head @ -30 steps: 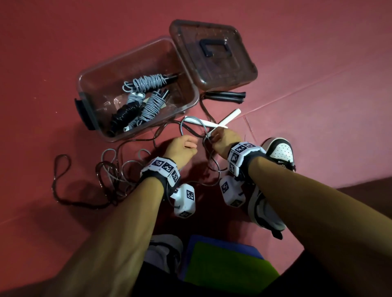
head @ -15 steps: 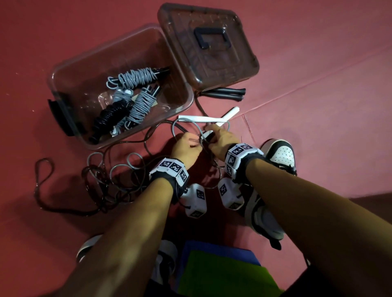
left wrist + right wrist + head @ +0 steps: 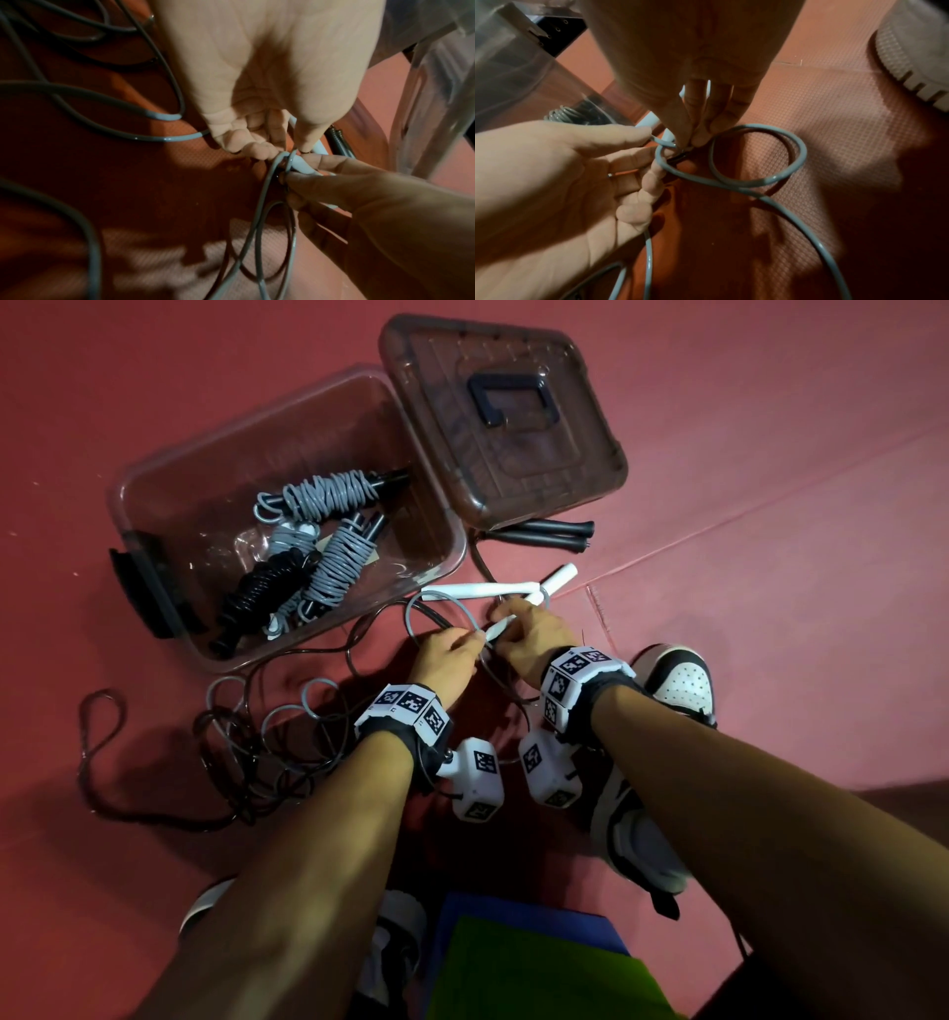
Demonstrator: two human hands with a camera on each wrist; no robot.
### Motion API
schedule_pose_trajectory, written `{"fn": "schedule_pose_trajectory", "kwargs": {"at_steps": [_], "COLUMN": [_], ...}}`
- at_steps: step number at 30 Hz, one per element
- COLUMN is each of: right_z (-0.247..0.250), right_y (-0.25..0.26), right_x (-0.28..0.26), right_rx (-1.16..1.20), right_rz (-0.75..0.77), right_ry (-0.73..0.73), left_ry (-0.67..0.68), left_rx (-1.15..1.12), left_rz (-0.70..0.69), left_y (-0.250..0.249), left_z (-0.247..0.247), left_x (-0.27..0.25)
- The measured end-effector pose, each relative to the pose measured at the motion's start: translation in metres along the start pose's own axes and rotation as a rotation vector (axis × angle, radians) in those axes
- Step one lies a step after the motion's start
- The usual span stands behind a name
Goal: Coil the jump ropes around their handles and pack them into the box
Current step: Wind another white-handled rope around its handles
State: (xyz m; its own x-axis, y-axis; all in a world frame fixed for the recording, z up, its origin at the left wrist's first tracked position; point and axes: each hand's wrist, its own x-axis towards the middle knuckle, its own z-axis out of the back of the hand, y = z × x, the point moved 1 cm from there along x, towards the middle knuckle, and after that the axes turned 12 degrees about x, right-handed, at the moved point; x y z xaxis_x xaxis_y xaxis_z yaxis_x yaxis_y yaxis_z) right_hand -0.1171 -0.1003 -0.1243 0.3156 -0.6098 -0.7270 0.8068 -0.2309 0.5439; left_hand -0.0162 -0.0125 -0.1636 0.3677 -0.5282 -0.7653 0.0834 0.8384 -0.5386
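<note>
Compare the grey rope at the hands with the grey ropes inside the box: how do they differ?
The grey rope at the hands lies loose in open loops on the floor; the grey ropes in the box are wound tightly around their handles. The loose one is pinched by the left hand and right hand; the packed ones lie untouched. Both are grey cord.

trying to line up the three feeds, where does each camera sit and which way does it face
Head: worn on the head, looks down at the red floor, the open box, both forearms, the left hand and right hand, a shoe.
Left wrist: looks along the left palm at fingers pinching the grey rope.
Right wrist: looks along the right hand at fingers gripping the white handle.
Both wrist views share both hands and the rope.
</note>
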Motion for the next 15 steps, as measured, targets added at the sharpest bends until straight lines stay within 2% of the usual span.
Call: {"fn": "schedule_pose_trajectory", "kwargs": {"at_steps": [8,15], "right_z": [0.003,0.003], "right_y": [-0.005,-0.004], "right_x": [-0.001,-0.006], "right_rx": [0.089,0.134], "right_rz": [0.016,0.082], "right_ry": [0.094,0.017], "left_ry": [0.016,-0.007], "left_rx": [0.083,0.159], "left_rz": [0.001,-0.096], "left_y": [0.0,-0.015], "left_z": [0.004,0.019], "left_x": [-0.004,-0.026]}}
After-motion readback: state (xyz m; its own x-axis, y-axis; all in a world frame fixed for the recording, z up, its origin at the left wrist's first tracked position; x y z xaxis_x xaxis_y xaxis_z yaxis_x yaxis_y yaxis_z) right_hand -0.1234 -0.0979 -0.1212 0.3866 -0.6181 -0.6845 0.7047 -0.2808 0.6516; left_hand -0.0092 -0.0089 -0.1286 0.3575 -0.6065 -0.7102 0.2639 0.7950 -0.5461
